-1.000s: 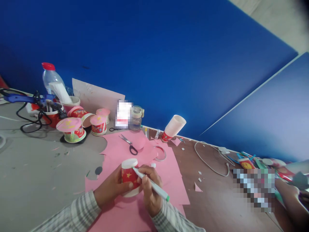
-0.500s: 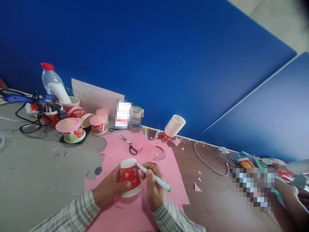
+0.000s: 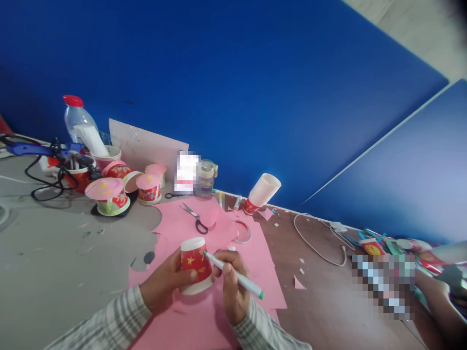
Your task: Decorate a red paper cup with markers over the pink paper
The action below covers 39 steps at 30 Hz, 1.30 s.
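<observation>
On pink paper sheets (image 3: 255,253) covering a grey-brown table (image 3: 54,262) against a blue wall (image 3: 233,73), the left hand (image 3: 166,282) grasps an upturned red paper cup (image 3: 195,265); the right hand (image 3: 231,287) pinches a white green-capped marker (image 3: 235,276) against it.

The upturned red paper cup (image 3: 193,262) carries yellow stars, with a white base and rim. The slim white marker pen (image 3: 250,287) ends in a green cap. The flat paper sheet (image 3: 255,265) is pink. The woven shirt sleeve (image 3: 124,316) shows grey-and-white plaid. The steel scissors (image 3: 197,219) have black handles, and the clear plastic bottle (image 3: 76,116) has a red cap. The broad wall panel (image 3: 255,97) is deep blue, the wooden tabletop (image 3: 328,301) brown.
</observation>
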Tool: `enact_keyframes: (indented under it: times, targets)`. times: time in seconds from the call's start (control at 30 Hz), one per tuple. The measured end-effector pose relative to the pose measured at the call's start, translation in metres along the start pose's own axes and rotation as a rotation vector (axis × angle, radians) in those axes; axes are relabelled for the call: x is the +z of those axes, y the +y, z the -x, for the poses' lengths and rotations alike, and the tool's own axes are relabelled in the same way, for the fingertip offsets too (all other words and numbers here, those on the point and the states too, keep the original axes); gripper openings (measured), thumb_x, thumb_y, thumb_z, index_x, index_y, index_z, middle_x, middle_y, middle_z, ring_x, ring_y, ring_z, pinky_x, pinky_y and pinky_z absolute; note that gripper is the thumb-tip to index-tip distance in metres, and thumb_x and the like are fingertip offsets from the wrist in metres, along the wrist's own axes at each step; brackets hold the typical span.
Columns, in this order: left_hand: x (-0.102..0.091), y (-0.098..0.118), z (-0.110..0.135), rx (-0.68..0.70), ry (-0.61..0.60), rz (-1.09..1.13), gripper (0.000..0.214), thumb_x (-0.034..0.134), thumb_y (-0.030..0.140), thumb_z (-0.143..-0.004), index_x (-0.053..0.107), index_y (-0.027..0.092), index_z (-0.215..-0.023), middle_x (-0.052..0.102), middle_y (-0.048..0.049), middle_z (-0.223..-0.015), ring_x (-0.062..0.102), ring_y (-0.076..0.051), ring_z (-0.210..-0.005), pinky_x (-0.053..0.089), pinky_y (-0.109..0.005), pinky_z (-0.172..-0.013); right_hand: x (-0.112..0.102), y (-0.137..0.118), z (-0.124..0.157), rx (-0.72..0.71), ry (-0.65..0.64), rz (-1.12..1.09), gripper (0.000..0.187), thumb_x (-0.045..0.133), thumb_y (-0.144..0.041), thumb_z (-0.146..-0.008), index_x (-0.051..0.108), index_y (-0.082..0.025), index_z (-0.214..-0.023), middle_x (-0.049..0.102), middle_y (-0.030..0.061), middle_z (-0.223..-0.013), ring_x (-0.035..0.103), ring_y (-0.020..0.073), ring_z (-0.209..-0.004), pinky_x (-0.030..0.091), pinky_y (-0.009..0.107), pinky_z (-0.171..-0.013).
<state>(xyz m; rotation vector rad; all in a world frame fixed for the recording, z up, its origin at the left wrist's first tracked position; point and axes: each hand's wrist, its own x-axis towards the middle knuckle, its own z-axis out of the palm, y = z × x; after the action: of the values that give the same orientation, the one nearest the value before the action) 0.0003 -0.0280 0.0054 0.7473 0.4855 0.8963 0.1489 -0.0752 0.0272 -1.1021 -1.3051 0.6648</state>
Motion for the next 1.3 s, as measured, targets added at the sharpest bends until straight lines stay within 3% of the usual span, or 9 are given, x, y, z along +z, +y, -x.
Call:
enact_keyframes:
  times: [0.17, 0.33, 0.57, 0.73, 1.07, 1.3]
  targets:
    - [0.000, 0.000, 0.000, 0.019, -0.030, -0.012, 0.034, 0.070, 0.009, -0.056, 0.062, 0.014, -0.089, 0.070, -0.0108, -0.073, 0.059, -0.031, -0.071, 0.048, -0.038, -0.058, 0.004, -0.010, 0.002, -0.107, -0.085, 0.064, 0.024, 0.046, -0.034, -0.084, 0.063, -0.018, -0.085, 0.060, 0.0038, -0.067, 0.057, 0.0196, -0.052, 0.048, 0.030, -0.050]
    - [-0.001, 0.000, 0.000, 0.021, -0.015, -0.020, 0.037, 0.071, 0.008, -0.054, 0.062, 0.015, -0.089, 0.070, -0.0095, -0.070, 0.060, -0.030, -0.069, 0.049, -0.037, -0.056, 0.006, -0.008, 0.001, -0.145, -0.095, 0.099, 0.020, 0.046, -0.029, -0.083, 0.063, -0.018, -0.085, 0.059, 0.0036, -0.064, 0.058, 0.0221, -0.059, 0.049, 0.033, -0.055]
    - [0.001, -0.001, 0.001, 0.022, -0.008, 0.006, 0.038, 0.071, 0.009, -0.054, 0.062, 0.014, -0.091, 0.072, -0.0121, -0.075, 0.062, -0.033, -0.071, 0.049, -0.042, -0.060, 0.002, -0.002, -0.003, -0.023, -0.033, 0.064, 0.024, 0.045, -0.032, -0.084, 0.064, -0.017, -0.080, 0.055, -0.0018, -0.049, 0.052, 0.0164, -0.039, 0.043, 0.025, -0.040]
    - [0.003, 0.001, 0.002, 0.000, 0.002, 0.011, 0.041, 0.073, 0.011, -0.053, 0.061, 0.015, -0.093, 0.073, -0.0134, -0.079, 0.062, -0.035, -0.074, 0.050, -0.042, -0.060, -0.001, 0.001, -0.004, 0.002, 0.012, 0.003, 0.031, 0.044, -0.039, -0.085, 0.064, -0.018, -0.077, 0.055, -0.0016, -0.049, 0.053, 0.0170, -0.042, 0.045, 0.026, -0.043]
    - [0.001, -0.003, 0.002, 0.008, -0.011, 0.015, 0.046, 0.072, 0.009, -0.053, 0.059, 0.016, -0.097, 0.071, -0.0116, -0.078, 0.061, -0.032, -0.072, 0.049, -0.042, -0.059, 0.004, -0.007, -0.001, -0.038, -0.072, 0.080, 0.028, 0.045, -0.038, -0.084, 0.064, -0.017, -0.081, 0.056, -0.0002, -0.056, 0.052, 0.0162, -0.044, 0.044, 0.025, -0.042]
    - [-0.001, -0.002, 0.001, 0.022, 0.002, -0.035, 0.040, 0.073, 0.010, -0.052, 0.062, 0.017, -0.089, 0.069, -0.0088, -0.071, 0.059, -0.029, -0.066, 0.047, -0.037, -0.054, 0.001, 0.002, -0.005, 0.022, 0.041, 0.021, 0.032, 0.043, -0.042, -0.085, 0.064, -0.018, -0.078, 0.057, -0.0007, -0.053, 0.055, 0.0177, -0.045, 0.046, 0.026, -0.044]
